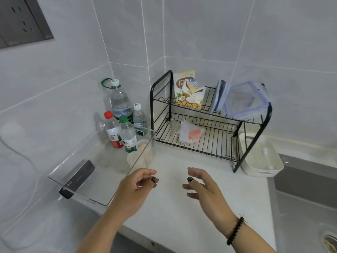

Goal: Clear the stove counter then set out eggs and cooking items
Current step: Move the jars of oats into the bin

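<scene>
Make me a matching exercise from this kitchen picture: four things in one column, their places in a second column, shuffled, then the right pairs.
Things:
1. coconut snack bag
2. white basket
3. red-capped bottle
4. orange-and-white packet

Places:
A. lower shelf of the black rack
B. inside the clear tray, by the wall
C. upper shelf of the rack
D. on the counter, right of the rack

Pairs: 1-C, 2-D, 3-B, 4-A

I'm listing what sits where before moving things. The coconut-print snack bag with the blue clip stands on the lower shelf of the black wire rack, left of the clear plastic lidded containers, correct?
Not quite. In the head view the coconut-print snack bag with the blue clip stands on the upper shelf of the black wire rack, not the lower one. It is left of the clear plastic lidded containers, as you said.
</scene>
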